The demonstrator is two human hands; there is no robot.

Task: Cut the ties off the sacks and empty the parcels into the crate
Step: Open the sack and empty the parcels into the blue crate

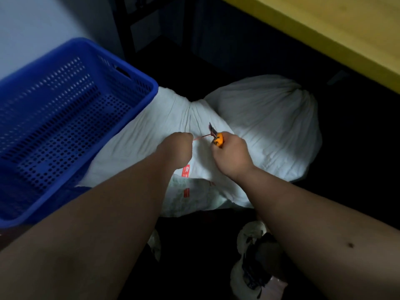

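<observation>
A white sack [151, 135] lies on the dark floor beside a blue perforated crate [65, 118]. A thin red tie [202, 136] stretches over the sack's gathered neck. My left hand [179, 148] pinches the tie and holds it taut. My right hand [232, 154] grips an orange utility knife [217, 139], its dark blade touching the tie's right end. A second white sack [270, 126], its neck gathered shut, lies behind to the right.
A yellow table edge [324, 33] runs across the top right. A pale wall [32, 29] rises behind the crate. A crumpled white bag with dark contents [255, 256] lies near the bottom. Printed labels [186, 172] show on the near sack.
</observation>
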